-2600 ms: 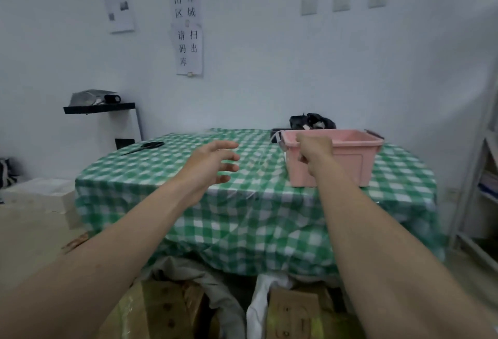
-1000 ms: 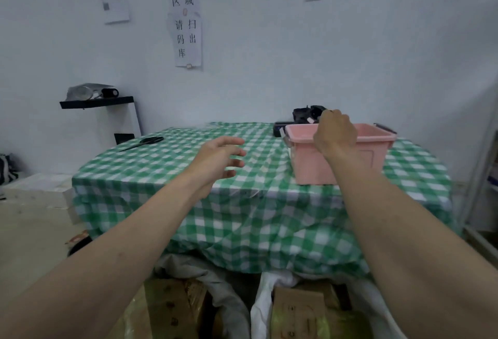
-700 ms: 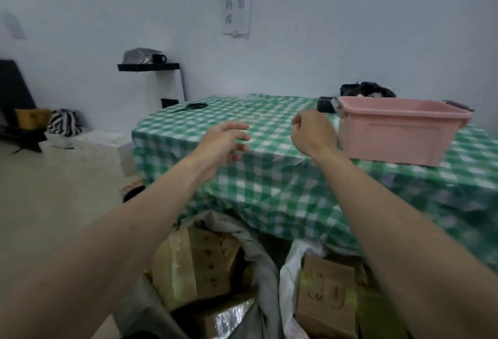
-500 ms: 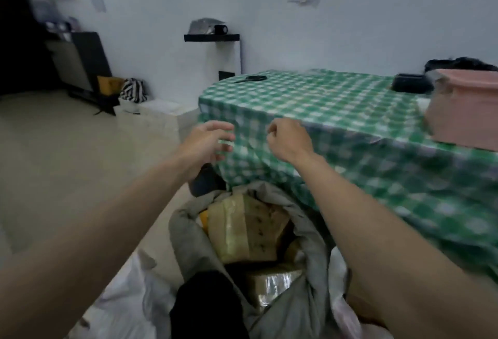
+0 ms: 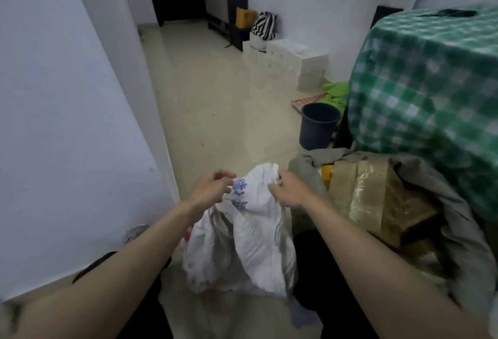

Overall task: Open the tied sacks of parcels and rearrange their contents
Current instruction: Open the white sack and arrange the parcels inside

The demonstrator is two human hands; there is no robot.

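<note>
White woven sack (image 5: 250, 236), floor-standing, long axis upright, gathered neck uppermost, between both forearms. Left hand (image 5: 211, 190) pinches the neck's left side, fingers curled; right hand (image 5: 289, 190) grips its right side, equally near. Grey sack (image 5: 444, 203) of taped parcels (image 5: 374, 198) adjoins at right, already open.

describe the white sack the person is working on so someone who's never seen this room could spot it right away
Start at the table with the green checked cloth; at its foot a grey sack gapes open, showing brown parcels. Left of that, on the floor, stands the white sack, its bunched top pinched by the left hand and right hand. It alone is white with blue print.
</note>
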